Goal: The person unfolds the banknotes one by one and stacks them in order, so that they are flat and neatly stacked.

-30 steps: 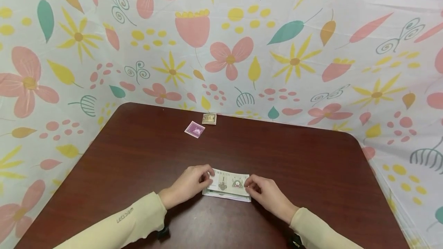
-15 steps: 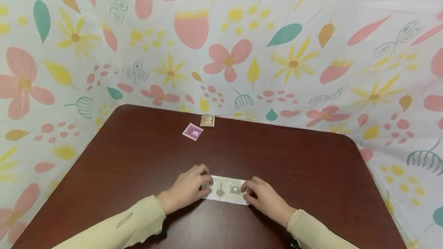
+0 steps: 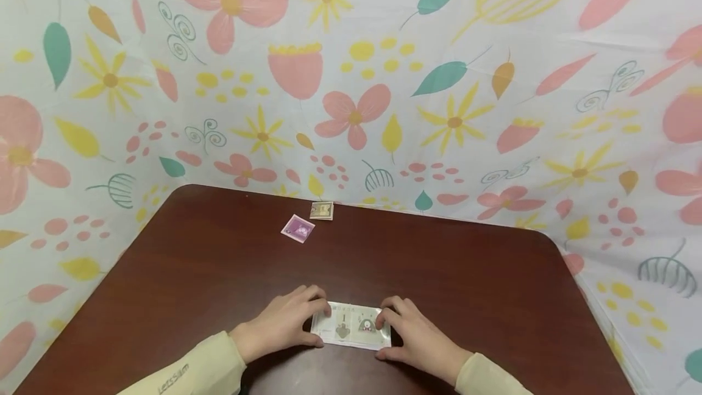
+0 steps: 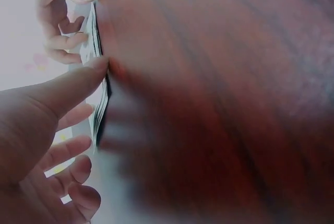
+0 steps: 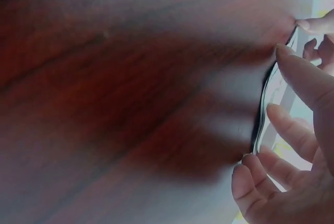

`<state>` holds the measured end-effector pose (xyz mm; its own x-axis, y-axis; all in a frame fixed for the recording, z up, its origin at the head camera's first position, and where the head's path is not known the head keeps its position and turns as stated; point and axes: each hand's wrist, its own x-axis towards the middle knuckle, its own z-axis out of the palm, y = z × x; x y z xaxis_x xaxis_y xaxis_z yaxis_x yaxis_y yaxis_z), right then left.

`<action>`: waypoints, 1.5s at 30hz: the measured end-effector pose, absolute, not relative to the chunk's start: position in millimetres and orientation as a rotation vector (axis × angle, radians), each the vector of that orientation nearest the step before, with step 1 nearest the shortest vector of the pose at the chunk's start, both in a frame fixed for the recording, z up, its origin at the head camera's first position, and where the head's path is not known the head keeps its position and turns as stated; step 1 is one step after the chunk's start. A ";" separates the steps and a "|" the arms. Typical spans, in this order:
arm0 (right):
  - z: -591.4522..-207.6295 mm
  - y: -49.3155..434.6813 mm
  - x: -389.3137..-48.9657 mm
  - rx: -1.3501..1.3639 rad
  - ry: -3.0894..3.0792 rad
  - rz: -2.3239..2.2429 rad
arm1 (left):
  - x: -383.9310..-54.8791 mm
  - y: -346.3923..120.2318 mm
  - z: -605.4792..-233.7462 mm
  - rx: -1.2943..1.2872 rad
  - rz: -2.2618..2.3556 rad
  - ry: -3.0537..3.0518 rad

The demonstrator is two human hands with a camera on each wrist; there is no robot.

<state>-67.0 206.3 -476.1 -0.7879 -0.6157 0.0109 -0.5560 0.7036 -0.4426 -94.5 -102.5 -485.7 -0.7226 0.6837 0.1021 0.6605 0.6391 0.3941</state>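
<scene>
A thin stack of pale play banknotes (image 3: pixel 353 325), marked with a 1 and a cartoon figure, lies flat on the dark wooden table (image 3: pixel 439 267). At its left end, my left hand (image 3: pixel 282 322) holds it, thumb on the near edge and bent fingers towards the far side. My right hand (image 3: pixel 417 334) holds the right end in the same way. Seen edge-on in the left wrist view, the stack (image 4: pixel 97 98) is several layers thick and bows slightly. The right wrist view shows my right thumb (image 5: pixel 300 75) against the near edge of the layers.
Beyond the hands lies a purple square note (image 3: pixel 298 228). Close behind it, a tan folded note (image 3: pixel 322 210) sits by the table's back edge. A white cloth with printed flowers (image 3: pixel 356 108) hangs behind and beside the table.
The top note, lifted above the others a second ago, now lies flat on the stack. My thumbs have spread down to the near edge. The head view has tilted up slightly.
</scene>
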 end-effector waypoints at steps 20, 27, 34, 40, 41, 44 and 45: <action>-483.7 193.8 -66.8 -1.018 2.838 -0.548 | -82.4 -118.1 -495.8 1.084 0.693 2.783; -484.8 203.0 -68.0 -1.009 2.870 -0.540 | -86.9 -111.8 -498.3 1.117 0.636 2.797; -485.5 207.4 -73.1 -0.986 2.909 -0.575 | -96.5 -105.2 -491.9 1.123 0.616 2.816; -485.0 207.8 -74.1 -0.974 2.881 -0.586 | -102.4 -106.4 -487.4 1.078 0.631 2.775; -484.9 208.0 -74.0 -0.970 2.878 -0.590 | -105.4 -107.1 -487.1 1.061 0.654 2.773; -483.9 209.3 -73.7 -0.961 2.878 -0.594 | -121.3 -109.3 -486.5 0.974 0.767 2.801; -483.2 210.0 -73.7 -0.962 2.882 -0.595 | -128.5 -110.3 -486.2 0.932 0.806 2.823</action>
